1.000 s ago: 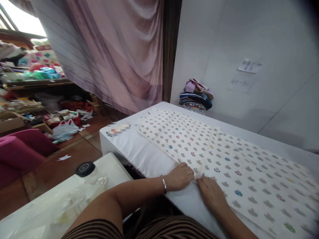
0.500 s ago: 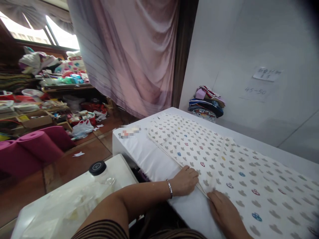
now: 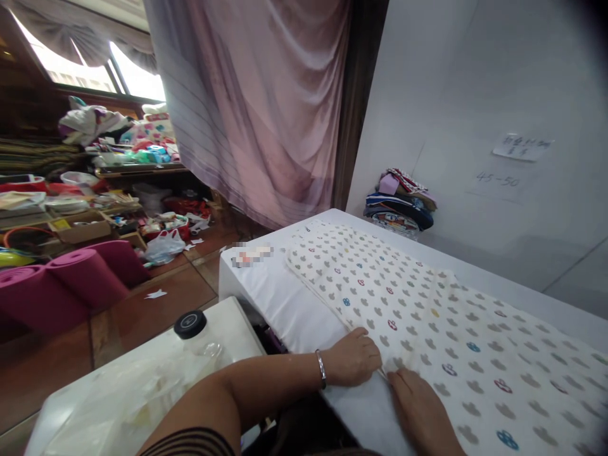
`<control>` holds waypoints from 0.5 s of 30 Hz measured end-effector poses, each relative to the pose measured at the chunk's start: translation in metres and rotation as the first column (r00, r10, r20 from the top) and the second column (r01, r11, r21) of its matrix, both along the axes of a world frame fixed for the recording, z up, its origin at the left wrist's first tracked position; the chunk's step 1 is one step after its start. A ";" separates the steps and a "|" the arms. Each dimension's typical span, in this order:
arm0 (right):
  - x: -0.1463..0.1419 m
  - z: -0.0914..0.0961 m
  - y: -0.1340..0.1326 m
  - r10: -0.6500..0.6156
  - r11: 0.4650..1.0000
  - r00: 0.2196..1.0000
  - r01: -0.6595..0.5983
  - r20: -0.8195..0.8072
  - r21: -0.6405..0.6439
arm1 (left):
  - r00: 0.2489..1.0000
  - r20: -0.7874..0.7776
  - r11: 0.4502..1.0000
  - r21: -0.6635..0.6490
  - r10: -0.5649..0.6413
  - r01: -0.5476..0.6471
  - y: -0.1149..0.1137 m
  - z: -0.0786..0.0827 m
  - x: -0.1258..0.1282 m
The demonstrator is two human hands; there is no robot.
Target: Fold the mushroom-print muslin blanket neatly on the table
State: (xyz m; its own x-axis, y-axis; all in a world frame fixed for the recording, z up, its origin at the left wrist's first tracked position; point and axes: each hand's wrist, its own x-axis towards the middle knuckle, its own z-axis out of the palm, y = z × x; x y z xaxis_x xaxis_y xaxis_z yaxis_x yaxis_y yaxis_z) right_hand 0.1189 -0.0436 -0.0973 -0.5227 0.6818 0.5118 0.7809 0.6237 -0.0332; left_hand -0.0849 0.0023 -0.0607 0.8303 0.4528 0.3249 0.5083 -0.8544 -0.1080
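The left hand [image 3: 354, 358], with a silver bracelet [image 3: 321, 368] at its wrist, rests at the near edge of a patterned cloth [image 3: 408, 301], its fingers bent and close together. The right hand [image 3: 422, 405] is just beside it, a short stretch of the cloth's hem showing between the two. Its fingertips touch the same edge; the thumbs are hidden, so I cannot tell whether either hand pinches the fabric. The cloth, cream with grey animal heads and a few coloured ones, lies spread on a white-covered table [image 3: 285, 297], running along its length and out of view at the right. A blurred-out item [image 3: 251, 255] lies near the table's near left corner.

To the left, a lower white table [image 3: 232, 323] carries a round black object [image 3: 190, 324] near its far edge and clear plastic [image 3: 123, 386] nearer the person. Past the big table's far edge, folded fabrics [image 3: 399, 202] are stacked by the wall. A pink curtain [image 3: 266, 120] hangs beyond its left end; magenta rolls [image 3: 88, 278] stand on the floor farther left.
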 end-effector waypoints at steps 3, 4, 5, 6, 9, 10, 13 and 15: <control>0.003 0.005 0.001 0.020 0.999 0.998 -0.023 -0.061 -0.034 | 0.998 0.008 0.998 -0.029 0.057 -0.057 0.003 0.003 -0.001; 0.004 0.007 0.001 0.024 0.998 0.997 -0.029 -0.079 -0.059 | 0.997 0.009 0.996 -0.038 0.079 -0.078 0.005 0.003 -0.003; 0.004 0.010 0.001 0.024 0.995 0.995 -0.033 -0.096 -0.091 | 0.995 0.008 0.994 -0.044 0.100 -0.100 0.007 0.004 -0.004; 0.005 0.012 0.001 0.020 0.992 0.994 -0.034 -0.110 -0.124 | 0.993 0.007 0.992 -0.047 0.121 -0.121 0.009 0.004 -0.006; 0.006 0.016 0.001 0.013 0.983 0.992 -0.036 -0.127 -0.179 | 0.983 0.003 0.983 -0.031 0.184 -0.184 0.015 0.006 -0.013; 0.006 0.016 0.002 0.024 0.982 0.993 -0.045 -0.115 -0.185 | 0.980 0.005 0.980 -0.019 0.201 -0.200 0.016 0.007 -0.016; 0.005 0.015 0.002 0.021 0.985 0.999 -0.029 -0.045 -0.167 | 0.980 0.015 0.980 0.004 0.200 -0.200 0.019 0.011 -0.027; 0.003 0.015 0.002 -0.007 0.993 1.000 0.009 0.016 -0.117 | 0.988 0.012 0.988 -0.002 0.156 -0.156 0.019 0.013 -0.034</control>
State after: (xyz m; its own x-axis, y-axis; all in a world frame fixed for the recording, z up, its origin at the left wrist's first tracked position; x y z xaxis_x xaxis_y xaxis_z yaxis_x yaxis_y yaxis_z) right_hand 0.1221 -0.0420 -0.0824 -0.5241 0.7405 0.4206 0.7868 0.6101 -0.0936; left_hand -0.1190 0.0209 -0.0472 0.7452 0.5772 0.3339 0.6368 -0.7645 -0.0997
